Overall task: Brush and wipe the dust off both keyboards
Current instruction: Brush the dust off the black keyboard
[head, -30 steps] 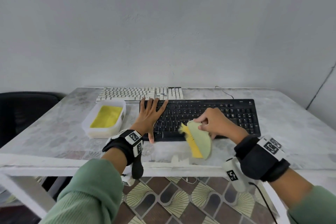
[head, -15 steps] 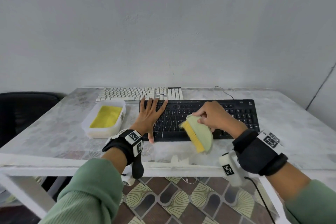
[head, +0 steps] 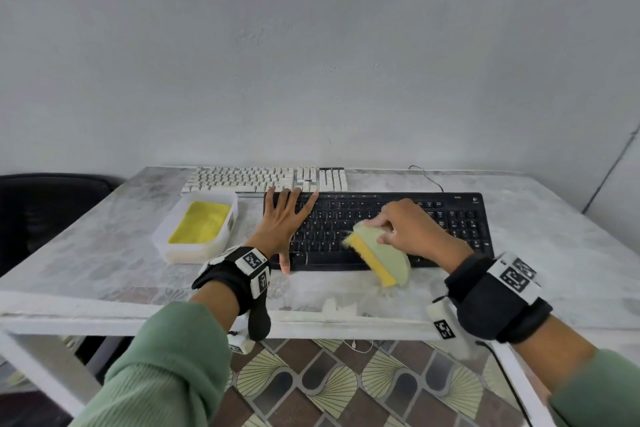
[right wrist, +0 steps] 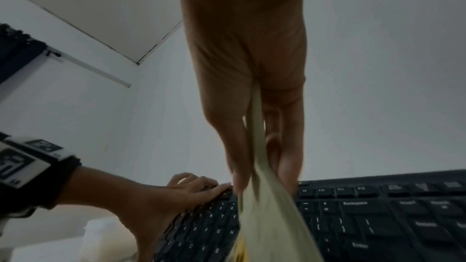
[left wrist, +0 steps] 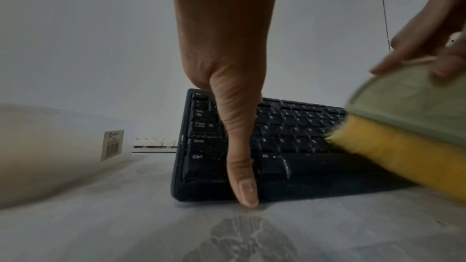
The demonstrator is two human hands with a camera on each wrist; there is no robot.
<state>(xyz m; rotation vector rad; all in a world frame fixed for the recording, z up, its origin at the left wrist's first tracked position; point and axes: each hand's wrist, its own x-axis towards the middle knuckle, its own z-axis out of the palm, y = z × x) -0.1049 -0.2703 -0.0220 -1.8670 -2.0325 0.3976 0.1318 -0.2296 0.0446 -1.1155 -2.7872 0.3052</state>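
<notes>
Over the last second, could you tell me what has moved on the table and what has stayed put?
The right hand, gripping the brush, carried it from the near edge up onto the black keyboard. The left hand stayed flat on the keyboard's left end; the white keyboard and tub are unmoved.

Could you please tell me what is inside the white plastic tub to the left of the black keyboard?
The white tub holds something yellow that covers its floor, probably a cloth or sponge. Whether anything lies beneath it cannot be seen.

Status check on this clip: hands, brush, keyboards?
Left hand flat on black keyboard. Right hand grips brush, bristles on keys. White keyboard untouched behind. Nothing blocking.
</notes>
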